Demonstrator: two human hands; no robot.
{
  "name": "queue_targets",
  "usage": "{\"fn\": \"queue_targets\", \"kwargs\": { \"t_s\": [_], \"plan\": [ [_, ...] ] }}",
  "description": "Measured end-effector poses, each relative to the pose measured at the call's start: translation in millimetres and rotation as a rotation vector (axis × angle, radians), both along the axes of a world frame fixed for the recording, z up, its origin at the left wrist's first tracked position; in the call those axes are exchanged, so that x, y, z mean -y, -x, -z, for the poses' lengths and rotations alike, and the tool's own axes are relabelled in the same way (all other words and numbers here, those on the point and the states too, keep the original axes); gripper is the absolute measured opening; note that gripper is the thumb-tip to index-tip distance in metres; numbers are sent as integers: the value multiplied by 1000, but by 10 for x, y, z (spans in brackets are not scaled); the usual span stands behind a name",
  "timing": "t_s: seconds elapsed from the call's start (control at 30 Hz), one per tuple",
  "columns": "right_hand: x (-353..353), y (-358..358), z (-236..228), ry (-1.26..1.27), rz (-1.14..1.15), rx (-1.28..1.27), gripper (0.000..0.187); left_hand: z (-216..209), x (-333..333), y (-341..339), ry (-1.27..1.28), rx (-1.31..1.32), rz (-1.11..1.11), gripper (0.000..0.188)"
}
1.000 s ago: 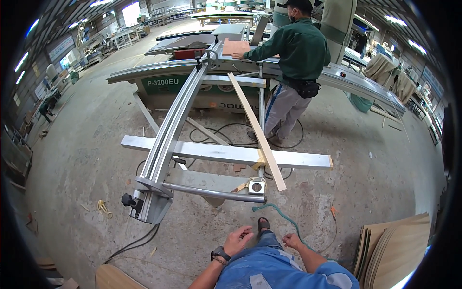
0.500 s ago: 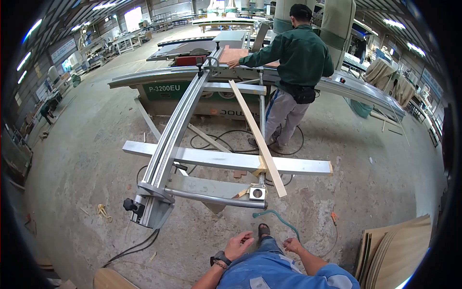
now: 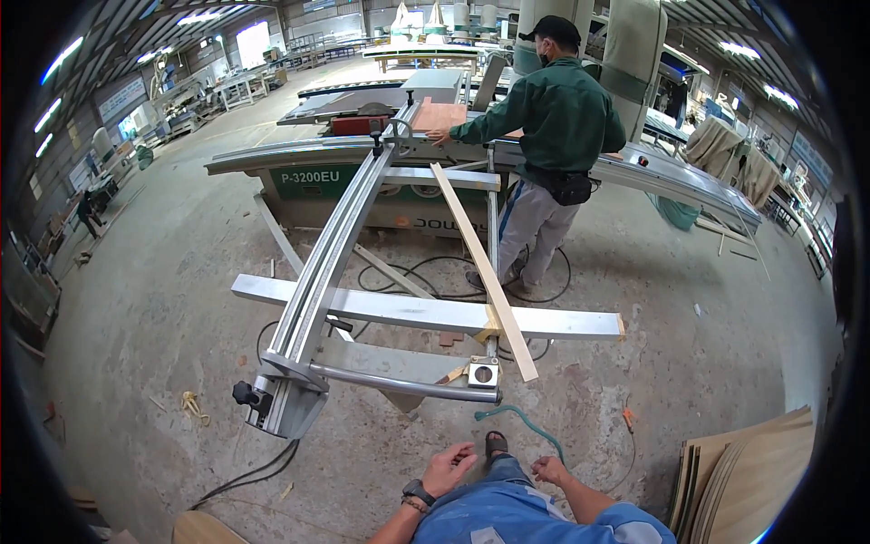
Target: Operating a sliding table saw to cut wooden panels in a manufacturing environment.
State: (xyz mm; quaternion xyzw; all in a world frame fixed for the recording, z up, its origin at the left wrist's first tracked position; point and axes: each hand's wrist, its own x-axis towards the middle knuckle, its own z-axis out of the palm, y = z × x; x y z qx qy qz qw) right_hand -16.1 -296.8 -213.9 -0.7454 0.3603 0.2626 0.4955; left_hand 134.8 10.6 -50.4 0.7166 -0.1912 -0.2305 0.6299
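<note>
My left hand (image 3: 449, 469) hovers above the floor in front of my body, a watch on its wrist, its fingers loosely bent and apart with nothing held. My right hand (image 3: 549, 470) hangs to the right, empty, with its fingers loosely curled. Ahead of both hands is the outrigger frame of a large sliding table saw (image 3: 308, 204). Its round metal bar (image 3: 408, 384) is the part nearest my hands. Aslant across the frame rests a long pale wooden strip (image 3: 485, 272). A wide silver beam (image 3: 562, 322) passes beneath the strip.
A co-worker in a green shirt (image 3: 571, 113) stands at the saw, one hand at a reddish wood panel (image 3: 439, 115). Black cables (image 3: 417, 272) and a green hose (image 3: 526, 419) lie on the floor. Curved wooden panels (image 3: 748, 471) are stacked at the lower right.
The co-worker's head has turned toward the left, and their hand at the panel has shifted slightly nearer. My view has tilted a little. Both my hands keep almost the same pose.
</note>
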Motion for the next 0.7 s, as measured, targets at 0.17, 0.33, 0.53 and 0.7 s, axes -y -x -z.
{"fn": "queue_targets", "kwargs": {
  "t_s": [0.17, 0.33, 0.53, 0.7],
  "plan": [
    [8, 39, 5, 8, 15, -9, 30, 8, 12, 19, 12, 1, 2, 35],
    [1, 98, -5, -1, 33, -1, 30, 45, 11, 61, 12, -1, 0, 35],
    [37, 128, 40, 15, 9, -8, 30, 30, 17, 89, -3, -15, 13, 35],
    [38, 107, 27, 7, 10, -1, 30, 11, 23, 98, -6, -19, 10, 35]
  ]
}}
